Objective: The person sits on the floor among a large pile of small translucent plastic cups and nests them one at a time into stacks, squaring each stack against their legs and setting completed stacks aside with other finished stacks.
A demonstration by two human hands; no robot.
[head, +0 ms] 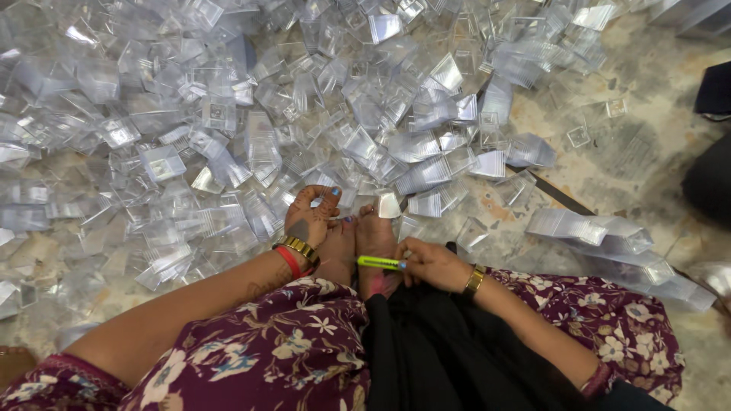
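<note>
Stone floor [647, 164], mottled beige, nearly buried under a heap of clear plastic boxes [251, 129] that runs from the far edge down to the person's feet [358, 243]. Stacked, nested boxes [601, 236] lie in a short row off toward the right edge; a few single boxes sit loose near them.

Person sits on the floor, purple flowered sleeves and black cloth [442, 342] over the lap.

Left hand [312, 213]: reaches forward past the feet to the near edge of the heap, fingers curled down. Whether it has closed on a box I cannot tell; the plastic is too clear to separate from the pile. Gold and red bangles [295, 255] at the wrist.

Right hand [430, 262]: closed around a yellow-green pen-like tool [381, 263], blue tip pointing left, held low just beside the feet. Gold bangle on this wrist too.

Judgement on handling: the boxes look thin and slippery, and they catch on each other. Lifting one by a corner rim, clear of its neighbours, seems wiser than dragging. Tool hand is best kept steady and close, so the left brings each box to it.
</note>
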